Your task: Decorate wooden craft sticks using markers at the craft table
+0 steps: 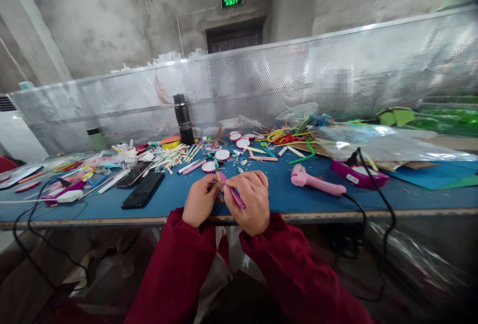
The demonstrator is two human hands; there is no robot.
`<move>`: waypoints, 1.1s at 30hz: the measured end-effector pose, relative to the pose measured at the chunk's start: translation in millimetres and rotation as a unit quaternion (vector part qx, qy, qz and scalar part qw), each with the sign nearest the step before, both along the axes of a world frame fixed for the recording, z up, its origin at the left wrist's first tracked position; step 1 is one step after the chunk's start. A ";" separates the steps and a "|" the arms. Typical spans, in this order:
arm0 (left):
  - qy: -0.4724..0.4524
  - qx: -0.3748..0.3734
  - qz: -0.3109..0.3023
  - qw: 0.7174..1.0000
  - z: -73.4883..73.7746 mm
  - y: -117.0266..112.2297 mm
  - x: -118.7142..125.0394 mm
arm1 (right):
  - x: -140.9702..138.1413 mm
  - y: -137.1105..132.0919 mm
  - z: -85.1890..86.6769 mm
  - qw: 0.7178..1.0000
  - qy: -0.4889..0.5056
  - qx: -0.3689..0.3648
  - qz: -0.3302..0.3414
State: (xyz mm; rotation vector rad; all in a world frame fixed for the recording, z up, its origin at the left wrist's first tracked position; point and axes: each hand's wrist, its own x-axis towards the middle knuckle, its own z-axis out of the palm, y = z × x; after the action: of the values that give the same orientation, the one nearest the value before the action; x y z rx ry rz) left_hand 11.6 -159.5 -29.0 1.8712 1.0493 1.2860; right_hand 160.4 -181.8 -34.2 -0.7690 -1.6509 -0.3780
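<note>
Near the table's front edge, my right hand (249,199) is closed around a purple marker pen (236,197), which slants up and to the left. Right beside it, my left hand (202,198) pinches a thin stick (216,164) with a pale greenish upper end. The pen's tip meets the area by the stick, but the fingers hide whether they touch. Just beyond my hands lie red-rimmed white discs (222,155) and a pink pen or stick (194,166). To the right rests a pink glue gun (317,182) with a black cord.
Two dark phones (143,191) lie on the left, near heaped craft sticks (179,156). A black bottle (182,120) stands at the back against a perforated metal panel (257,85). On the right are a purple box (360,174), a looping black cable (392,214) and plastic sheets (381,142).
</note>
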 end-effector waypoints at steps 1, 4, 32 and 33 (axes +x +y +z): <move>-0.002 0.001 -0.001 1.000 0.1 0.2 0.0 | 0.0 -0.2 0.2 1.000 -0.002 0.001 0.002; -0.004 0.000 -0.006 1.000 0.3 0.6 0.3 | -0.1 -0.7 0.8 1.000 0.000 -0.003 0.001; -0.010 -0.002 -0.003 1.000 1.1 -0.3 0.3 | 0.1 -0.7 -0.5 1.000 -0.010 -0.008 0.000; -0.011 -0.001 -0.003 1.000 0.9 -0.2 0.2 | 0.2 -0.7 -0.6 1.000 -0.012 -0.009 0.000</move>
State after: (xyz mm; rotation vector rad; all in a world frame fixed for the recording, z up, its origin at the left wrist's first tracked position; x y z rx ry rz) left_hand 11.8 -159.8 -28.1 1.8536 1.0326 1.2974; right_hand 160.6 -182.4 -34.7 -0.7796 -1.6781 -0.3741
